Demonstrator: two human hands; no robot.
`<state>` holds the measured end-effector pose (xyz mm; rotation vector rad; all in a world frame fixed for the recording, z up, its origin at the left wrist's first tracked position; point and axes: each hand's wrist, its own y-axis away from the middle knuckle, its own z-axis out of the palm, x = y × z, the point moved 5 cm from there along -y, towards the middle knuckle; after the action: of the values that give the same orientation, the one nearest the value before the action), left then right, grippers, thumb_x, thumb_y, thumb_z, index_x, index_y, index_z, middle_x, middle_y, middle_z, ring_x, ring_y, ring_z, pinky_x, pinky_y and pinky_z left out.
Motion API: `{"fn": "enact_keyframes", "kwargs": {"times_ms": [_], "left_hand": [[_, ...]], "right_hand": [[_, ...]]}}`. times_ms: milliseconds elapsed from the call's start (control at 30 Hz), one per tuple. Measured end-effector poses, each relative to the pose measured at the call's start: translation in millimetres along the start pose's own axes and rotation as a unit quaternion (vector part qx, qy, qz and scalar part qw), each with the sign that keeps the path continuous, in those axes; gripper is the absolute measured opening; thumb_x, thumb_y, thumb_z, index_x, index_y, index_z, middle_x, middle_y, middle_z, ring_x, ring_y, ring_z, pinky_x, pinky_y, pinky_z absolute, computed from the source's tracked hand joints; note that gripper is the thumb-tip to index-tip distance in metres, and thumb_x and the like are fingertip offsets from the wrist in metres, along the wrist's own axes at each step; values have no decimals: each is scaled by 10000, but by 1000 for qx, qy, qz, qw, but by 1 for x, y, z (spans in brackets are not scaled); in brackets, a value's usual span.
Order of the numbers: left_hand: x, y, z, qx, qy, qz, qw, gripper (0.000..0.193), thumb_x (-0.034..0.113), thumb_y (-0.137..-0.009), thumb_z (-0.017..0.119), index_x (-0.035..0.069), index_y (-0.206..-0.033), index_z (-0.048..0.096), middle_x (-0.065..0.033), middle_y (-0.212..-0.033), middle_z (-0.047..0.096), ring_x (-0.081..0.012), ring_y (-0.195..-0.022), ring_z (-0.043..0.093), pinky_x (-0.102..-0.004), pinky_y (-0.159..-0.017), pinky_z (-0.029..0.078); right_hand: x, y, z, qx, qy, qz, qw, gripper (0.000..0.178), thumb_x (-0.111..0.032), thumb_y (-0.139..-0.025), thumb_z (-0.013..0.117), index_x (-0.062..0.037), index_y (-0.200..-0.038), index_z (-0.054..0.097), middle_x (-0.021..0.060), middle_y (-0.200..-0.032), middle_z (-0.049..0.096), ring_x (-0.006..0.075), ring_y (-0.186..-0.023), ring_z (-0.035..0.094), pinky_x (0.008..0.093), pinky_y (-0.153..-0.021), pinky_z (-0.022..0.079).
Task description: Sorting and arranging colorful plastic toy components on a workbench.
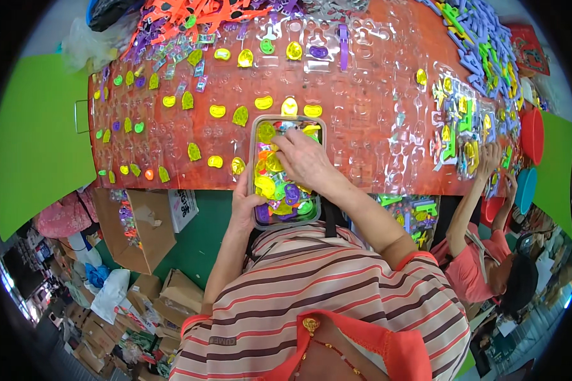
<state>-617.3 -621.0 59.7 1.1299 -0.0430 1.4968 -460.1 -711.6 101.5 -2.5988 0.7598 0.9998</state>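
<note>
A clear plastic tub (325, 132) rests against my front at the table edge, filled with small yellow, green, purple and orange plastic toy pieces (265, 186). My left hand (242, 206) grips the tub's left side, its thumb over the rim. Inside the tub, my right hand (304, 159) has its fingers bent down among the pieces; what they pinch, if anything, is hidden. Beyond the tub, clear moulded blister trays (368, 95) cover the table in rows. Yellow pieces (217, 111) sit in many hollows on the left and middle, including one yellow piece (289, 106) just past the tub.
The table (235, 181) is reddish brown. Orange-red straps (190, 25) heap at its far left, blue and green pieces (480, 51) at its far right. A co-worker (483, 254) reaches over filled trays at right, near red (532, 136) and teal basins (525, 190). A cardboard box (143, 238) stands lower left.
</note>
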Motion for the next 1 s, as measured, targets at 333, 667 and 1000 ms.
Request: {"fn": "enact_keyframes", "kwargs": {"times_ms": [333,667,1000], "left_hand": [[-9,17,-45,-50,18,-36,998,978,-105,-626,568,-13,-1558,288,-124,-1471,498,-237,-1346,512,-360,-1116,427],[16,43,-77,-60,-32,-20,997,988,-43,-584,572,-11,-1540,325,-125,-1488,487,-257,-1378,483,-380,-1163,376],[32,51,-111,-49,-50,-15,997,982,-26,-574,564,-1,-1531,346,-121,-1432,535,-248,-1307,548,-381,-1125,426]], "right_hand": [[-27,29,42,-48,37,6,998,267,-155,-853,689,-25,-1081,643,159,-971,572,343,-899,610,461,-786,500],[-62,43,82,37,27,43,998,118,-133,-860,663,-40,-901,603,140,-883,604,342,-846,629,466,-689,503],[-91,48,95,90,-78,84,989,122,-120,-932,602,-28,-1007,574,175,-823,642,372,-772,675,459,-668,532]]}}
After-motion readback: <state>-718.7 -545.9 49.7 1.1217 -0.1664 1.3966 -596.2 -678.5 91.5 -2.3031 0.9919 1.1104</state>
